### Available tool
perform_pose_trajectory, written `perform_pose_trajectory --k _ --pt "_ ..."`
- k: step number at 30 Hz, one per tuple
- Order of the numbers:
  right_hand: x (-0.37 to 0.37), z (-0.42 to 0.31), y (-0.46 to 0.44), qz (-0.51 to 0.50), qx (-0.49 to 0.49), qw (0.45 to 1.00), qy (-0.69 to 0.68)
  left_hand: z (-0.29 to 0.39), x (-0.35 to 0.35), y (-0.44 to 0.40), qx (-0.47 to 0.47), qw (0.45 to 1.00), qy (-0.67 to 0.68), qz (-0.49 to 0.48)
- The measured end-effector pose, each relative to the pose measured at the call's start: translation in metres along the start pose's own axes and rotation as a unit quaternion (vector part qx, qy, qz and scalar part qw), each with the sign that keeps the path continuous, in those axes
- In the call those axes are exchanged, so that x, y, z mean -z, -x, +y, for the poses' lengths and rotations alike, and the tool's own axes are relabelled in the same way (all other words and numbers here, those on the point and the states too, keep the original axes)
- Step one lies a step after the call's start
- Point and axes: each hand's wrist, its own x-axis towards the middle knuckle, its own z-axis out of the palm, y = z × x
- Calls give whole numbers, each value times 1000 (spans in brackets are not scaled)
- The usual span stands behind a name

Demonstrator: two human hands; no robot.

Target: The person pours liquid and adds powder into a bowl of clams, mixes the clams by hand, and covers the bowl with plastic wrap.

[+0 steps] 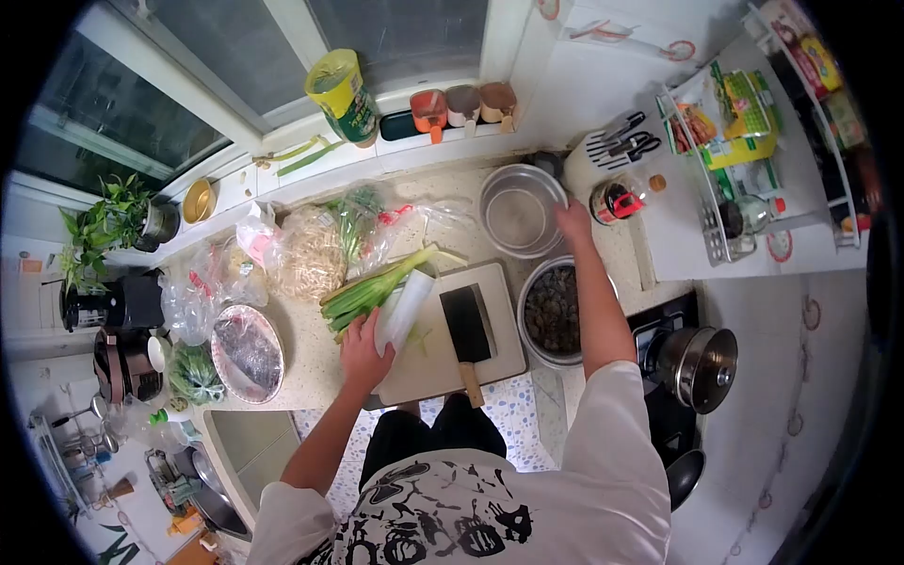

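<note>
My left hand [365, 355] is closed round the lower end of a white roll [405, 309], beside green leafy stalks [377, 290]. My right hand [572, 221] is at the right rim of an empty metal bowl [521, 212]; its fingers are blurred, so their grip is unclear. Below that bowl stands a second metal bowl [524, 337] holding dark pieces. A cleaver [466, 325] with a wooden handle lies on the cutting board [508, 348].
Bagged vegetables [311, 252] and a wrapped oval dish [247, 353] sit to the left. A knife block [589, 160] and a red-labelled bottle [614, 201] stand at the upper right. At the right, a lidded pot [699, 367] is on the stove.
</note>
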Motion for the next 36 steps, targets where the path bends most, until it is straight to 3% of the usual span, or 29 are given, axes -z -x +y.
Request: perform_pose_trajectory --k 4,7,10,13,16,20,26,31,36 --pt "-15 -25 16 -62 30 997 -43 9 7 3 -21 999 6 31" --pt "-22 -37 8 -27 27 999 -16 21 13 11 -4 999 42 12" --pt "-11 -55 -8 86 116 985 93 25 14 21 -10 998 51 28" --pt "-12 -56 -47 67 141 978 137 30 17 31 -2 997 66 34" --pt "-22 -42 -87 20 129 964 234 28 20 41 29 996 76 29" --pt "-17 -55 -88 11 95 961 259 24 27 48 56 994 95 25" --pt "-9 -60 -58 27 69 968 239 30 36 49 36 994 95 34" --pt "49 -93 44 77 89 981 151 53 51 41 1 991 130 41" --pt "75 -92 175 73 281 957 30 72 51 19 -24 946 314 -76"
